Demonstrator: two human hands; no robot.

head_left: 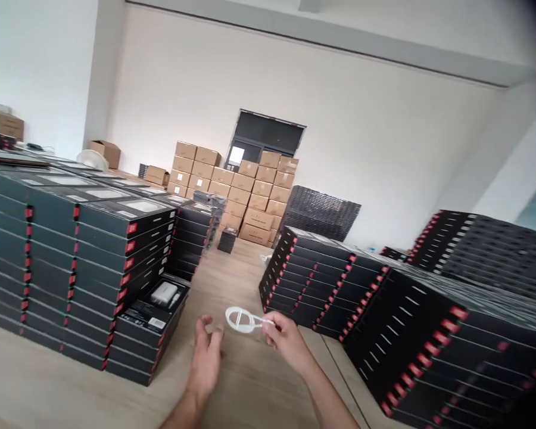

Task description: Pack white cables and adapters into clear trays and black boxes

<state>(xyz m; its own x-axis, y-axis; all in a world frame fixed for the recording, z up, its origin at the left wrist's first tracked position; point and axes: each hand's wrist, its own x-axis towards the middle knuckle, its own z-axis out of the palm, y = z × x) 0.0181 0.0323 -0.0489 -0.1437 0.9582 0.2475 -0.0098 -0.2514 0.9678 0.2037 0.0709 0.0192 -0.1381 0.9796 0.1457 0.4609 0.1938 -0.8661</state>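
Observation:
My right hand point(286, 339) pinches the end of a coiled white cable point(240, 319) and holds it above the wooden table point(245, 381). My left hand point(206, 351) hovers just left of it, fingers loosely curled and apart, holding nothing. An open black box point(154, 313) with a white charger point(164, 292) inside lies on a low stack to the left of my hands.
Tall stacks of dark boxes with red tabs point(71, 250) stand on the left. More stacks point(317, 274) rise on the right, and a larger one point(451, 345) nearer me. Brown cartons point(245, 190) are piled by the far wall, beside black trays point(321, 211).

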